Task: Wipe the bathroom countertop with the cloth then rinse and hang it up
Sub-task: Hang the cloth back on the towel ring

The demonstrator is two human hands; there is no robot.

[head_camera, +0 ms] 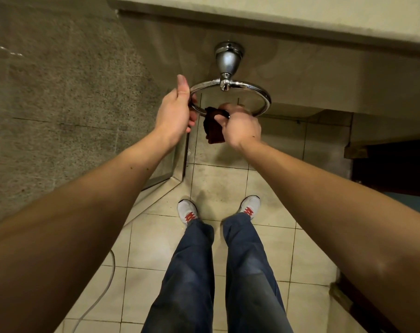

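Note:
A chrome towel ring (pixel 257 88) hangs from a chrome wall mount (pixel 228 58) on the beige wall straight ahead. My left hand (pixel 175 111) grips the ring's left side, thumb up along it. My right hand (pixel 242 127) pinches a small dark brown cloth (pixel 212 128) at the ring's lower edge. The cloth drapes over the ring's bottom rail and hangs down below it. Part of the cloth is hidden behind my right fingers.
A speckled stone wall (pixel 59 104) stands to the left. Beige floor tiles (pixel 228 183) lie below, with my legs and two grey-red shoes (pixel 187 210). A dark opening (pixel 394 169) sits at right. A white cord (pixel 103 292) runs along the floor at lower left.

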